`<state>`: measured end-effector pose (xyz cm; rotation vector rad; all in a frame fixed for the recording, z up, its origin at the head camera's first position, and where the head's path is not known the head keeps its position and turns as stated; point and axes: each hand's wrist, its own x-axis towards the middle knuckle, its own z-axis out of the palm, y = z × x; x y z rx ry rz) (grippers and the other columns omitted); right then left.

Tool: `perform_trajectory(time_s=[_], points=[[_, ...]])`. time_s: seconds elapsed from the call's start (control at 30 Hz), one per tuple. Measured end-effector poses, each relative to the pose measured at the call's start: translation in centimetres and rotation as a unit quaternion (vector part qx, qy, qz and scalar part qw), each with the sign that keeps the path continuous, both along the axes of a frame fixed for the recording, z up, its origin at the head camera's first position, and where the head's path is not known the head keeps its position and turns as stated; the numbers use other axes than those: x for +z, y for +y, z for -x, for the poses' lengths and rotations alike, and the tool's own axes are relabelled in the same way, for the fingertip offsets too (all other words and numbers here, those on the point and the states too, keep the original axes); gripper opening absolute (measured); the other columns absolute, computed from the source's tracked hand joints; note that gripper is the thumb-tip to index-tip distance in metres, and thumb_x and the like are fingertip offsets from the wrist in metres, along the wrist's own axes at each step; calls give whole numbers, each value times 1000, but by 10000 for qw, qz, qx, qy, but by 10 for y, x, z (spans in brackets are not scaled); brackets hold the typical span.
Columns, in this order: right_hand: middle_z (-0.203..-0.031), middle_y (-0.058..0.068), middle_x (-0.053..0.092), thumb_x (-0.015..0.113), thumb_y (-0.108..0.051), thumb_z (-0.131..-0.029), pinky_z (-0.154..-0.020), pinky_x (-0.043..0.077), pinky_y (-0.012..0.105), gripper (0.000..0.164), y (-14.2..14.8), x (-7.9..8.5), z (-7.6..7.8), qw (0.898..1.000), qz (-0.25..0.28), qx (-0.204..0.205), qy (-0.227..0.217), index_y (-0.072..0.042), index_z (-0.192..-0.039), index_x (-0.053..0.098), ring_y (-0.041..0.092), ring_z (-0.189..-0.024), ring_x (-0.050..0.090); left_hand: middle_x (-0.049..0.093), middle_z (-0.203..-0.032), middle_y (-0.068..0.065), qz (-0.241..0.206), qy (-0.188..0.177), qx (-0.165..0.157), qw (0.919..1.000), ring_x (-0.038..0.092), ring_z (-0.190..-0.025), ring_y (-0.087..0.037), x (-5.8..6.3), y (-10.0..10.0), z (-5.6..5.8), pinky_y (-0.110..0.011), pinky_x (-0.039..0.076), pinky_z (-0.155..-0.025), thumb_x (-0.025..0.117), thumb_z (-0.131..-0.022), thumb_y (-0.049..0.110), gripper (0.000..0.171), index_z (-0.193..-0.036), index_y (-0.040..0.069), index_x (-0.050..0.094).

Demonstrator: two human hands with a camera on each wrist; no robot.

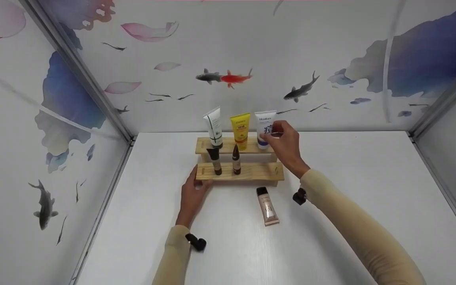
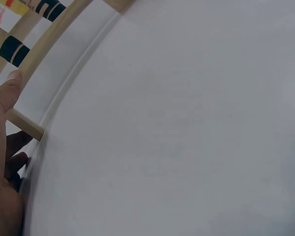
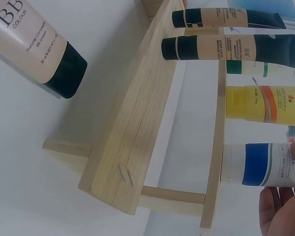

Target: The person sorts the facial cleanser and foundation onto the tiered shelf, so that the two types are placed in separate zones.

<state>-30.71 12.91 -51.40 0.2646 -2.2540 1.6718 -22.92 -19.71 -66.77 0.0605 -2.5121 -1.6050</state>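
A two-tier wooden rack [image 1: 253, 172] stands on the white table. My left hand [image 1: 192, 196] grips the left end of its lower tier, the thumb [image 2: 10, 88] at the front edge. On the upper tier, my right hand [image 1: 288, 144] holds a white and blue tube [image 1: 265, 118] upright at the right end, fingers about its side. Beside it stand a yellow tube [image 1: 240, 128] and a white and green tube [image 1: 213, 124]. Two small dark-capped tubes [image 1: 236, 160] stand on the lower tier's left half. In front of the rack lies a BB cream tube [image 1: 268, 208].
A patterned wall [image 1: 251, 47] with painted fish rises behind the table [image 1: 228, 245]. Another panel [image 1: 10, 158] closes the left side, with a metal edge strip along it. A further panel [image 1: 453, 118] bounds the right.
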Motion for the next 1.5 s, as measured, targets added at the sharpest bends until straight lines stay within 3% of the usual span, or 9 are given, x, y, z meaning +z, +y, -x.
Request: perform_trajectory(time_s=[0.17, 0.43, 0.57, 0.83, 1.0, 1.27, 1.5], points=[[-121, 14, 72, 87, -12, -97, -96, 60, 33, 40, 1, 0, 0, 10000, -15, 64, -44, 1, -129, 67, 25, -111, 71, 53, -167, -6, -36, -48, 7, 10000, 56, -142, -23, 1, 0, -1, -50, 39, -124, 79, -101, 51, 92, -174, 17, 35], [-127, 15, 71, 86, -15, -99, -103, 56, 42, 44, 7, -6, -8, 9998, -169, 81, -53, 0, -134, 65, 28, -118, 68, 52, -168, -6, -113, -74, 41, 9999, 54, -147, -24, 1, 1, -2, -50, 38, -125, 79, -100, 52, 93, -174, 17, 36], [-127, 17, 69, 85, -13, -99, -103, 55, 46, 41, 15, -11, -21, 9998, -186, 105, -4, 1, -133, 65, 32, -119, 68, 54, -166, -6, -123, -68, 30, 9999, 57, -141, -24, 2, 1, -2, -51, 40, -123, 79, -100, 54, 94, -174, 17, 35], [-128, 23, 69, 84, -7, -99, -105, 55, 50, 37, 35, -32, -50, 9971, -650, 374, 144, 5, -129, 67, 34, -119, 67, 53, -167, -8, -141, 55, -72, 9999, 55, -144, -27, 2, 1, 0, -52, 38, -124, 78, -100, 55, 95, -174, 14, 35], [-128, 18, 70, 85, -4, -98, -103, 56, 50, 32, 43, -42, -66, 9944, -916, 491, 172, 2, -126, 69, 31, -118, 68, 48, -170, -11, -119, 93, -50, 9999, 44, -157, -29, 2, 1, 1, -52, 33, -128, 79, -102, 49, 92, -173, 11, 36], [-126, 19, 71, 85, 1, -96, -101, 57, 51, 31, 51, -57, -89, 9873, -1256, 863, 460, -1, -124, 71, 29, -120, 68, 51, -168, -11, -97, 81, -85, 9999, 56, -143, -28, 5, 1, 0, -53, 39, -123, 78, -102, 51, 92, -173, 12, 35], [-124, 14, 72, 87, 5, -92, -98, 58, 54, 38, 57, -74, -107, 9779, -1673, 1104, 601, -1, -126, 71, 26, -117, 68, 47, -171, -10, -141, 49, -65, 9999, 49, -152, -28, 3, 0, -2, -54, 35, -126, 78, -101, 55, 95, -174, 12, 35]])
